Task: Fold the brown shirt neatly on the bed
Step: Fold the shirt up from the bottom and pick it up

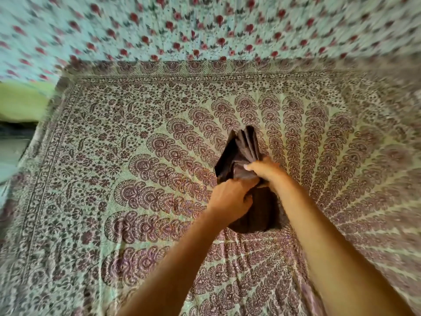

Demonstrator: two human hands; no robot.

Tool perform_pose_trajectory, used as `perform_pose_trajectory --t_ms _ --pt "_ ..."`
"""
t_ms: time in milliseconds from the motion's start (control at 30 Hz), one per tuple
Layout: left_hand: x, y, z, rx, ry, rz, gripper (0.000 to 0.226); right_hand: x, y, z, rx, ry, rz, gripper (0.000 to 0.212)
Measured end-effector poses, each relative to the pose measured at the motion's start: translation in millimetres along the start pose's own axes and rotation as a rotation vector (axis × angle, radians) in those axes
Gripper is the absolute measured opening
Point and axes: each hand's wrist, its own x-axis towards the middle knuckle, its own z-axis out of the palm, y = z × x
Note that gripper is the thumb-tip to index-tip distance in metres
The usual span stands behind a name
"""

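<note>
Brown shirt [241,153]: bunched into a narrow bundle over the middle of the bed, its upper folds standing up in pleats, its lower part hanging dark between the forearms; whether it touches the sheet I cannot tell.
Right hand [264,168]: closed over the shirt's upper right side, fingers pinching several layers together.
Left hand [230,197]: just below and left of the shirt's upper folds, curled tight into the cloth.
Step in hand: likely gathering the shirt before spreading it flat; folding looks barely begun.
Doing it well: find the shoulder seams or hem, part the hands, and lay the cloth flat on the sheet before any crease is made.
Risk: folding from a bundle would trap wrinkles and uneven layers.
Bed [136,179]: covered by a purple-patterned sheet all around the shirt.
Beyond the shirt: a flowered cloth [205,26] with red buds, blurred.
</note>
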Motion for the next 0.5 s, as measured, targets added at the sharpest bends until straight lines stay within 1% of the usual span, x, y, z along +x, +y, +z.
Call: perform_pose_trajectory --t_ms 33,67,100,133,167,200,233,267,300,367,400,433,467,500 --pt "-8.6 -1.6 -4.3 -0.185 -0.034 0.02 0.045 -8.6 0.0 -2.9 -0.027 0.015 -0.017 0.05" --pt "-18.6 -5.6 -10.8 -0.429 -0.032 0.009 0.041 -14.7 1.4 -5.5 -0.011 0.0 -0.035 0.047" --pt "-29.2 -9.9 -19.3 -0.68 0.031 -0.053 0.034 -22.1 2.4 -8.9 0.015 -0.018 -0.057 0.044" --pt "-38.0 -18.0 -25.6 -0.894 0.154 -0.159 0.026 -32.3 1.4 -12.4 0.046 -0.035 -0.074 0.041" --pt "-46.8 -27.2 -31.5 -1.046 0.304 -0.297 0.021 -44.9 0.1 -16.7 0.079 -0.052 -0.082 0.039" --pt "-53.8 -37.2 -36.3 -1.13 0.434 -0.427 0.022 -57.2 -1.5 -22.0 0.114 -0.065 -0.081 0.035" --pt "-60.6 -46.9 -38.7 -1.171 0.508 -0.533 0.026 -71.3 -3.6 -27.6 0.153 -0.078 -0.088 0.028" --pt "-66.2 -55.8 -38.5 -1.189 0.514 -0.62 0.031 -85.9 -6.6 -33.9 0.19 -0.093 -0.104 0.019" --pt "-70.5 -60.7 -37.2 -1.193 0.471 -0.693 0.038 -101.2 -10.4 -40.5 0.219 -0.122 -0.126 0.011" --pt "-82.3 -62.8 -34.5 -1.23 0.328 -0.812 0.058 -135.4 -17.6 -54.8 0.283 -0.227 -0.168 0.004" --pt "-86.5 -64.3 -31.9 -1.29 0.256 -0.824 0.067 -151.2 -19.0 -61.2 0.327 -0.282 -0.189 0.007" --pt "-91.6 -60.9 -33.7 -1.36 0.194 -0.794 0.076 -166.5 -20.3 -67.2 0.368 -0.327 -0.209 0.01" --pt "-94.5 -59.8 -34.6 -1.444 0.157 -0.767 0.082 -178.7 -21.2 -72.3 0.406 -0.352 -0.22 0.013" --pt "-99.2 -49.7 -42.3 -1.474 0.16 -0.733 0.081 -191.2 -21.6 -77.5 0.447 -0.374 -0.232 0.018"
